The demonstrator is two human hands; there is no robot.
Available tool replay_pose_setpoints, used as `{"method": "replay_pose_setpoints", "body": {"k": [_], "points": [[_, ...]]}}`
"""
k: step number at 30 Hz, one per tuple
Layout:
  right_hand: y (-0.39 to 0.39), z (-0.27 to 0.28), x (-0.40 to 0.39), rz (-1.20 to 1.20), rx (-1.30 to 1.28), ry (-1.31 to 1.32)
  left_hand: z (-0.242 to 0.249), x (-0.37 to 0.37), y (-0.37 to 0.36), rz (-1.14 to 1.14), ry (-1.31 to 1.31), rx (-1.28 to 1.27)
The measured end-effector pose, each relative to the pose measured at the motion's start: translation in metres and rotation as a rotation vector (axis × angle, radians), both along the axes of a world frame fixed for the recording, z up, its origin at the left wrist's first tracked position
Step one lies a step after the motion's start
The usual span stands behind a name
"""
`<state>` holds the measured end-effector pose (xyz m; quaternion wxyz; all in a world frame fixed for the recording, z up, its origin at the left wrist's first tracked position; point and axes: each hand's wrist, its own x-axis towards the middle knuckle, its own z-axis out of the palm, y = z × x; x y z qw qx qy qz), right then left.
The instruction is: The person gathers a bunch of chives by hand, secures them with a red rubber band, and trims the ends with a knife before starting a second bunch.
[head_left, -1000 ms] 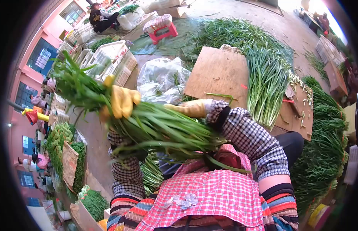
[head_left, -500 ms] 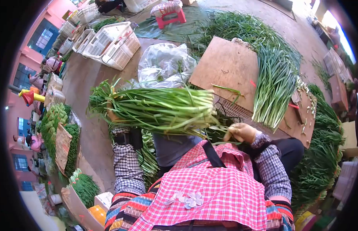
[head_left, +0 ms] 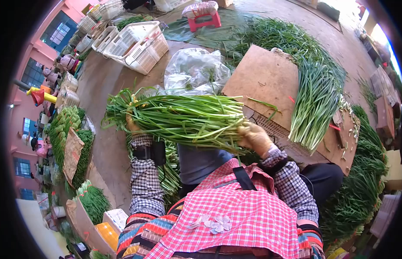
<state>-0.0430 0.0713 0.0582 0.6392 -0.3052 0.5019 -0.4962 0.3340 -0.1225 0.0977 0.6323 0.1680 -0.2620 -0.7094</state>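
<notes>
A thick bunch of Chinese chives (head_left: 188,114) lies sideways in front of my apron, leaf tips to the left and pale stalk ends to the right. My left hand (head_left: 132,124) is wrapped round its leafy end from below, mostly hidden by the leaves. At the stalk ends, my right hand (head_left: 256,138) has its fingers closed on the stalks; the fingertips are partly hidden. Just past that hand is a wooden board (head_left: 265,77) with a few loose leaves on it. More chives (head_left: 315,108) lie in a row along the board's right side.
A clear plastic bag (head_left: 194,71) rests on the floor beyond the bunch, with a white crate (head_left: 145,52) behind it. A pink stool (head_left: 204,21) stands at the back. Heaped greens (head_left: 356,190) lie at my right. Cut stalk pieces (head_left: 348,125) litter the board's right part. People sit far left.
My right hand has moved up and left, from loose strands below the stalk ends onto the stalk ends themselves. My left hand keeps hold of the bunch. The camera view has shifted slightly.
</notes>
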Motion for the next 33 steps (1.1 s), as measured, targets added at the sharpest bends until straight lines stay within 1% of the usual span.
{"method": "replay_pose_setpoints", "body": {"k": [1,2,3,4,5,7,8,9,11,12,13,15,17,18,19,21,24,25,26,28,29,30,31,33], "points": [[0.006,0.001,-0.014,-0.019,0.070,-0.010,-0.001,0.001,0.002,0.045,-0.032,0.013],[0.009,-0.018,-0.028,-0.087,0.018,-0.066,-0.001,0.001,0.006,0.091,-0.062,0.029],[0.011,-0.018,-0.043,0.081,-0.040,-0.004,-0.002,0.003,0.010,0.137,-0.093,0.046],[0.019,-0.021,-0.045,0.141,-0.036,-0.032,-0.016,0.016,0.000,-0.016,0.011,0.000],[0.024,0.000,-0.036,0.197,-0.030,-0.060,-0.014,0.013,0.001,-0.048,0.034,-0.002],[0.017,0.014,-0.020,0.350,0.004,0.000,-0.005,-0.001,0.011,-0.113,0.083,0.000],[0.014,0.010,-0.013,0.337,-0.022,-0.019,0.001,-0.009,0.017,-0.090,0.040,0.021],[0.006,0.007,-0.007,0.337,-0.056,-0.039,-0.003,-0.014,0.017,-0.111,0.065,0.010],[-0.001,0.005,0.007,0.296,-0.166,-0.308,-0.015,-0.008,0.010,-0.126,0.093,-0.026],[-0.004,0.002,0.012,0.272,-0.210,-0.448,-0.015,-0.004,0.008,-0.093,0.076,-0.008],[-0.007,0.002,0.011,0.352,-0.309,-0.404,-0.017,-0.004,0.008,-0.069,0.063,0.019],[-0.009,0.021,0.021,0.418,-0.285,-0.706,-0.016,-0.004,0.008,-0.027,0.049,0.058],[-0.010,0.027,0.019,0.445,-0.388,-0.294,-0.009,-0.015,0.012,0.004,0.044,0.079],[-0.011,0.030,0.017,0.453,-0.440,-0.082,0.003,-0.025,0.020,0.073,-0.027,0.131],[-0.006,0.025,0.024,0.390,-0.432,-0.256,-0.004,-0.024,0.017,0.032,0.012,0.110],[-0.003,0.047,0.031,0.397,-0.355,-0.429,-0.018,-0.010,0.011,-0.039,0.081,0.072],[-0.002,0.039,0.028,0.428,-0.202,-0.796,-0.022,-0.013,0.014,0.020,0.041,0.102],[0.000,0.036,0.034,0.431,-0.210,-0.852,-0.022,-0.015,0.016,0.033,0.016,0.116],[-0.002,0.033,0.032,0.453,-0.241,-0.655,-0.023,-0.012,0.016,0.019,0.008,0.133],[0.002,0.032,0.029,0.486,-0.275,-0.641,-0.035,-0.003,0.004,-0.094,0.059,0.081],[0.004,0.035,0.029,0.468,-0.243,-0.666,-0.034,-0.001,0.000,-0.148,0.086,0.055],[0.005,0.038,0.029,0.451,-0.212,-0.689,-0.033,0.003,-0.001,-0.114,0.034,0.078],[0.006,0.039,0.029,0.434,-0.182,-0.710,-0.035,0.003,0.001,-0.082,0.038,0.106],[0.008,0.030,0.021,0.426,-0.171,-0.672,-0.026,-0.008,0.009,-0.020,0.046,0.160]]}}
